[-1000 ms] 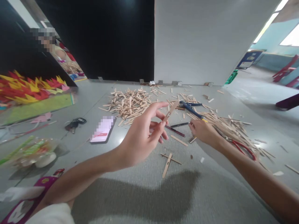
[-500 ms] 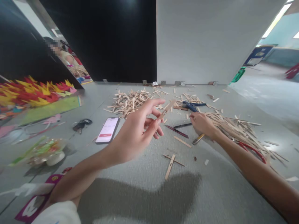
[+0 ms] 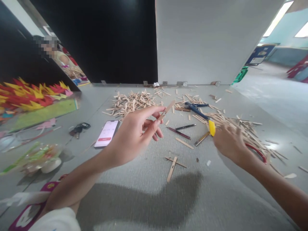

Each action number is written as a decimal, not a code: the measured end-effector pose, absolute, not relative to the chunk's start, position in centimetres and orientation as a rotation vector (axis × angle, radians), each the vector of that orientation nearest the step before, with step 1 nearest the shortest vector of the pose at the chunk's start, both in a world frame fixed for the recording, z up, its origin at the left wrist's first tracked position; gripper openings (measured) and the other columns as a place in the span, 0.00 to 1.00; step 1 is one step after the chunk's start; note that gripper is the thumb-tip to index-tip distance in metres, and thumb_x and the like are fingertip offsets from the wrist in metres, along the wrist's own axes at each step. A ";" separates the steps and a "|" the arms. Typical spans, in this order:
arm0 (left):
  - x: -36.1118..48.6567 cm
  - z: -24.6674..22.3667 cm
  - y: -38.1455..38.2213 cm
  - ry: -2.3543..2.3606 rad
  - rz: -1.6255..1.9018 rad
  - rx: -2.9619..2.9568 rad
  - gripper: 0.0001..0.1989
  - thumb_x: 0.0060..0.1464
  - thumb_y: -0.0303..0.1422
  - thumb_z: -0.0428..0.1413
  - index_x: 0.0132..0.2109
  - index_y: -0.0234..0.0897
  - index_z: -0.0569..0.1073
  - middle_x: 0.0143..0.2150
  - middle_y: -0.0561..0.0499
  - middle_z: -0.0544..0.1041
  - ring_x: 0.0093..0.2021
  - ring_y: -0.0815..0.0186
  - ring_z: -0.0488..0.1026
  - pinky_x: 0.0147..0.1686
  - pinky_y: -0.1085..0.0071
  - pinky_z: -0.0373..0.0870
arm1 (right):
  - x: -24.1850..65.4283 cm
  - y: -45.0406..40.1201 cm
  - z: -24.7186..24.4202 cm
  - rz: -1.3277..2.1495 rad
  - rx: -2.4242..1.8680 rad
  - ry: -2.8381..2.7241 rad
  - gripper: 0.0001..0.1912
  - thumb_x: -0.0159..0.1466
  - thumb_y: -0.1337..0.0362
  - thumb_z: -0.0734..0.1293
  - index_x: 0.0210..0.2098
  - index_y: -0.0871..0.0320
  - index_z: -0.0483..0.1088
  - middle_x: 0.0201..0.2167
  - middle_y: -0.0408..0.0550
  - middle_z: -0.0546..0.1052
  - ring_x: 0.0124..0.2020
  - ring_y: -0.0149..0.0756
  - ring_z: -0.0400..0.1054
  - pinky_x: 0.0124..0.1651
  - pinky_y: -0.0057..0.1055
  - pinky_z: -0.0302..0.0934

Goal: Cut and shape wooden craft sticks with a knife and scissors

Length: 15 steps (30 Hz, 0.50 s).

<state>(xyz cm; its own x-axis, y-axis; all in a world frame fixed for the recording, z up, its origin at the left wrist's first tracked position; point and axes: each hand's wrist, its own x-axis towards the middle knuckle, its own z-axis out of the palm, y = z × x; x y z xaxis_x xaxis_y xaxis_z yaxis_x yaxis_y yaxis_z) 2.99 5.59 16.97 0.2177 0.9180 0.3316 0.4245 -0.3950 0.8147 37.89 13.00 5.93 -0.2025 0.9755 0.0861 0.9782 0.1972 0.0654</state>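
My left hand (image 3: 137, 133) pinches a slotted wooden craft stick (image 3: 167, 110) between thumb and fingers, raised above the floor. Over the heap of long wooden sticks (image 3: 238, 123) at right is my right hand (image 3: 229, 144); its fingers are blurred and point down, so their grip does not show. Just left of it lie a yellow-ended cutter knife (image 3: 202, 138) and a dark blue hand tool (image 3: 196, 109). Between my hands, two sticks form a crossed piece (image 3: 172, 168) on the floor, one with a slot.
A pile of cut sticks (image 3: 132, 102) lies at the back. Around are two pens (image 3: 179, 132), a loose stick (image 3: 184, 143), red-handled scissors (image 3: 257, 152), a phone (image 3: 107, 134), keys (image 3: 79, 129) and folded paper pieces (image 3: 33, 96). Black and white panels (image 3: 204, 41) stand behind. A person sits far left.
My right hand has moved right and toward me, away from the blue tool, uncovering the knife's yellow end. My left hand still holds the stick. The view has shifted slightly.
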 end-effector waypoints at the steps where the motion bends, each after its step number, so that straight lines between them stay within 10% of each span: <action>1: 3.0 17.0 5.6 1.233 1.113 1.930 0.15 0.70 0.31 0.55 0.59 0.34 0.79 0.37 0.48 0.82 0.27 0.66 0.83 0.28 0.74 0.83 | 39.3 12.4 5.9 -0.195 -2.163 -2.336 0.12 0.64 0.73 0.62 0.38 0.62 0.79 0.44 0.77 0.80 0.49 0.73 0.78 0.52 0.66 0.66; 7: 3.4 17.2 5.6 1.190 1.097 1.936 0.14 0.70 0.31 0.55 0.56 0.34 0.80 0.33 0.51 0.81 0.26 0.67 0.82 0.29 0.74 0.82 | 45.1 10.1 5.0 -0.098 -2.300 -2.273 0.22 0.62 0.66 0.66 0.55 0.52 0.77 0.33 0.68 0.81 0.34 0.62 0.82 0.31 0.47 0.66; 15: 3.6 17.4 5.3 1.182 1.031 1.901 0.08 0.69 0.31 0.56 0.49 0.35 0.79 0.26 0.53 0.80 0.25 0.67 0.80 0.27 0.75 0.79 | 46.7 8.5 4.5 -0.063 -2.230 -2.018 0.12 0.68 0.57 0.65 0.46 0.53 0.76 0.28 0.62 0.78 0.31 0.59 0.80 0.31 0.47 0.69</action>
<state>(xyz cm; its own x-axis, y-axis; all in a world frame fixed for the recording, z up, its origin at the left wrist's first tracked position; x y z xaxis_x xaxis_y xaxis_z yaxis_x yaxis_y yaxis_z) 3.65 5.33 17.42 0.2790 0.9204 0.2739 0.3965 -0.3701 0.8401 46.72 8.52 4.54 0.1030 0.9874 0.1204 0.9929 -0.0950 -0.0710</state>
